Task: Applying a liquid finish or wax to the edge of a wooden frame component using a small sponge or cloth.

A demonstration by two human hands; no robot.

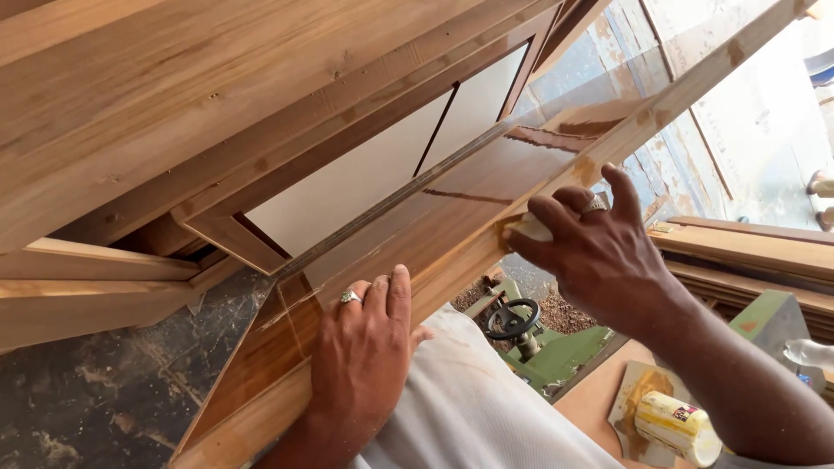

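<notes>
So we've got a big wooden door frame filling most of the upper left, raw timber with pale panels set into it, and leaning across it is the long wooden panel we're working on. It runs diagonally from lower left up to upper right, glossy brown veneer in the middle with a lighter solid edge strip along the near side. Looks tilted that way so the edge faces us and is easy to get at.

Below it on the right sits a green machine with a black handwheel, with wood shavings lying beside it, and further right some stacked timber lengths.

Our left hand lies flat on the panel's near edge, fingers together and thumb alongside, ring on one finger. We'd guess it's pressing down to keep the piece from sliding. Our right hand is curled over the same edge strip higher up, fingers pinching a small pale pad against the wood, so the grip is closed around that pad rather than spread.

Down at the bottom right there's a yellow and white tub lying on its side on a smeared scrap board, close by the right arm, within easy reach.
</notes>
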